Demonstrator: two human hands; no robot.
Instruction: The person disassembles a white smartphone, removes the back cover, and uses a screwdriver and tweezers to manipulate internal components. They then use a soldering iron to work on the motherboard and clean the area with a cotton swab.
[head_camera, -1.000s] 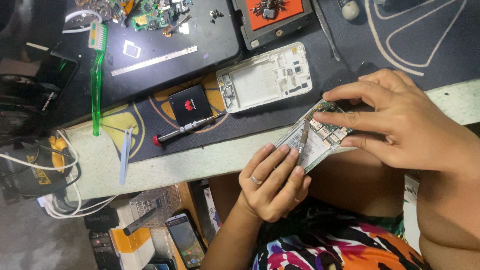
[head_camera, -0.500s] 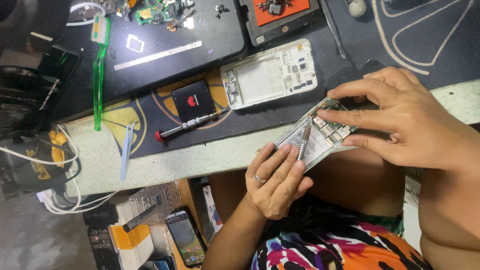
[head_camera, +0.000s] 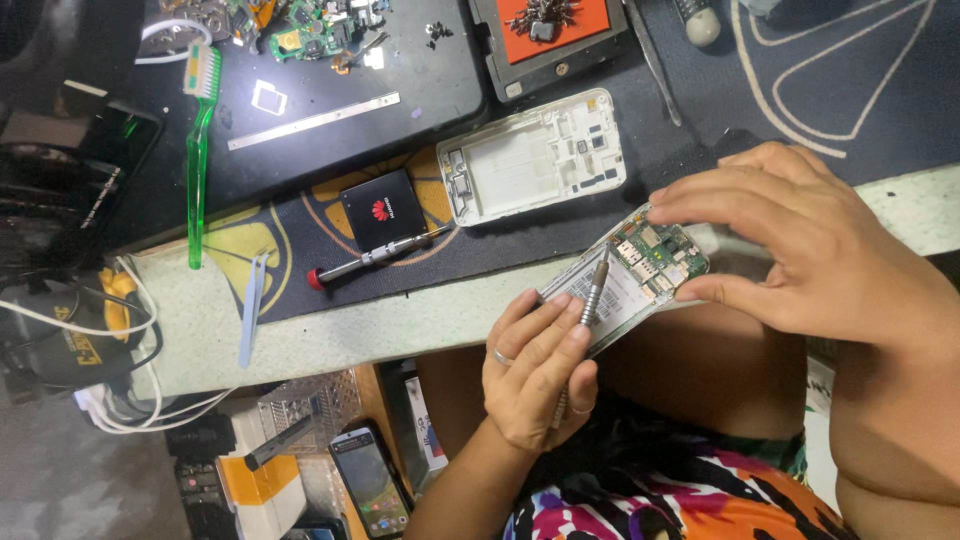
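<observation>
Your right hand (head_camera: 800, 250) pinches the opened phone (head_camera: 630, 275) by its upper end, thumb under one edge and fingers over the other, propping it against the rim of the surface (head_camera: 400, 330) just above your lap, likely so it stays steady and tilted toward you. Your left hand (head_camera: 535, 375) closes around a slim metal screwdriver (head_camera: 592, 295), held like a pen with its tip resting on the phone's exposed board, a grip that suits fine, light work. The phone lies back-off: a pale label panel at the lower half, green circuitry and small metal shields at the top. On the dark mat behind it rest the white rear housing (head_camera: 535, 155), a black battery (head_camera: 380, 205) and a second, red-tipped screwdriver (head_camera: 375, 258); further left lie pale tweezers (head_camera: 250, 305) and a green toothbrush (head_camera: 198, 150).
</observation>
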